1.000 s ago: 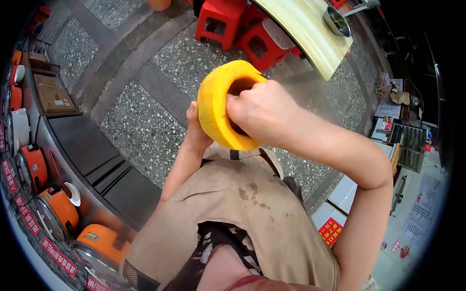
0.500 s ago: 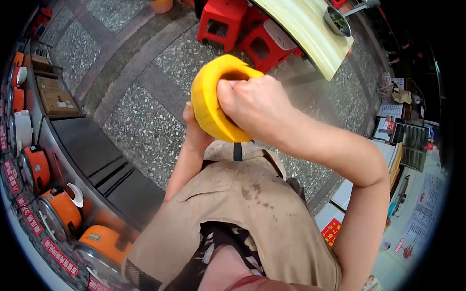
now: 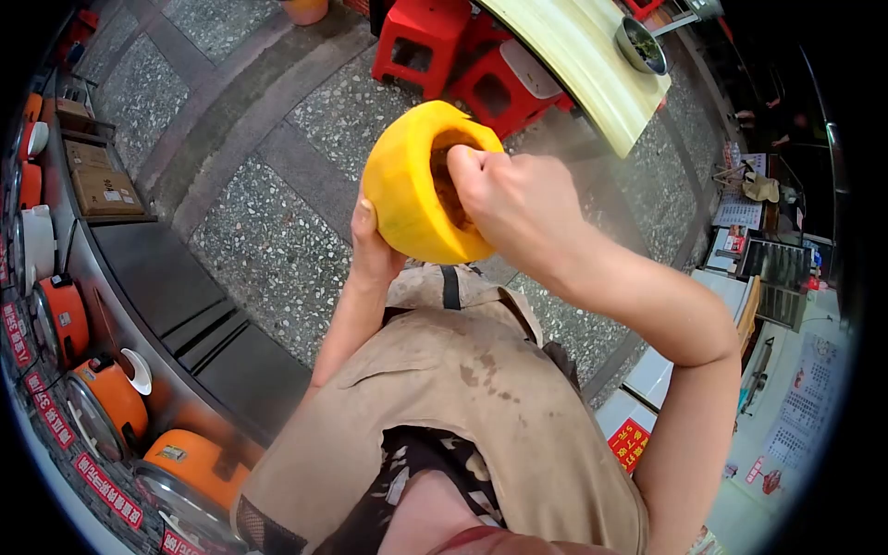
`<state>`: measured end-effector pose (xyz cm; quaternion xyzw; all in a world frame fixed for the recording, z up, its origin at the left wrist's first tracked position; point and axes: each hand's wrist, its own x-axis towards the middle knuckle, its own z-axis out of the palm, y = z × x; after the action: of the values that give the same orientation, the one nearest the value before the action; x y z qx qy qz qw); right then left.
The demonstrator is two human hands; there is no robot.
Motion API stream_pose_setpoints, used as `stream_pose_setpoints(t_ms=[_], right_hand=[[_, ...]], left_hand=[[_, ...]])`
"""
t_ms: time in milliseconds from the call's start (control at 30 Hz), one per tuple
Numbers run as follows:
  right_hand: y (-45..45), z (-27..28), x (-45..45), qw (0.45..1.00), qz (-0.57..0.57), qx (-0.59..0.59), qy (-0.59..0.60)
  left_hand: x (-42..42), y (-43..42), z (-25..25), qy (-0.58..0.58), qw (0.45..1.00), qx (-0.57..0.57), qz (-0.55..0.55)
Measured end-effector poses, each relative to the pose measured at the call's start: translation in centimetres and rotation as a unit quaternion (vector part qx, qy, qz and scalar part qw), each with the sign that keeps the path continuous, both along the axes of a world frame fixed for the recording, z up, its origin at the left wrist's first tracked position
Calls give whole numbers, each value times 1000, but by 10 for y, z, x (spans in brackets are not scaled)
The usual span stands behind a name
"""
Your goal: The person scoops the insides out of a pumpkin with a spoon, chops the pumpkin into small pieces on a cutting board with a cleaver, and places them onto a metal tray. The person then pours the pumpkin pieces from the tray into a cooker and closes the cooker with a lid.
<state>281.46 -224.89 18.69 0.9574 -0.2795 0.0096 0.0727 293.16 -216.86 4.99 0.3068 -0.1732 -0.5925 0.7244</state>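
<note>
A hollowed yellow pumpkin [image 3: 398,199] is held up just beyond the beige apron [image 3: 453,370], its round opening turned toward the apron's right side. Rough, brownish-orange flesh lines the cavity. The left hand [image 3: 372,245] is clamped on the pumpkin's outer wall, thumb up its side. The right hand [image 3: 523,199] is curled into a fist at the mouth, fingertips hidden inside; I cannot tell whether they close on something.

Left of the apron, orange pots [image 3: 199,462] with clear lids line the steel counter [image 3: 153,268], contents unclear, and a cardboard box [image 3: 104,180] sits farther along. Beyond the apron to the right, a metal bowl [image 3: 635,30] with dark green contents stands on the pale counter [image 3: 592,83], red stools [image 3: 421,42] beside it.

Compared with half a second ago, the fist has shifted toward the right-hand edge of the opening, baring more of the cavity; the bowl and pots stay put.
</note>
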Motion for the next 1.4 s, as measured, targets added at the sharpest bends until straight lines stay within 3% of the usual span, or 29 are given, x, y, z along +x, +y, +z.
stream_pose_setpoints(t_ms=[67, 300, 367, 500, 633, 767, 867, 967, 1100, 1133, 1400], right_hand=[[-1, -3, 2, 997, -5, 82, -7], [0, 2, 8, 990, -8, 140, 7], [6, -1, 9, 983, 27, 181, 15], [-7, 16, 5, 972, -18, 232, 22], [-10, 46, -8, 982, -90, 166, -4], [0, 29, 5, 991, -53, 115, -51], [5, 22, 10, 995, -43, 89, 21], [0, 20, 4, 992, -45, 92, 73], [-13, 16, 3, 974, -32, 182, 132], [-18, 20, 9, 948, -68, 242, 194], [-32, 10, 17, 869, -145, 434, 189]], left_hand=[[-2, 4, -9, 26, 999, -4, -23], [-10, -3, -11, 59, 997, 39, 5], [-6, -6, -18, 27, 999, -27, 19], [-7, 0, -10, 48, 998, -19, -19], [-1, -3, 12, 1, 1000, -16, -7], [2, -1, 9, -26, 999, -35, -18], [-2, 0, 17, 26, 996, -46, -75], [-3, 0, 4, 32, 997, -45, -55], [-4, -6, 6, 48, 997, -47, -41], [-4, -7, 4, 58, 997, -40, -43], [3, -11, -5, 26, 994, -76, -67]])
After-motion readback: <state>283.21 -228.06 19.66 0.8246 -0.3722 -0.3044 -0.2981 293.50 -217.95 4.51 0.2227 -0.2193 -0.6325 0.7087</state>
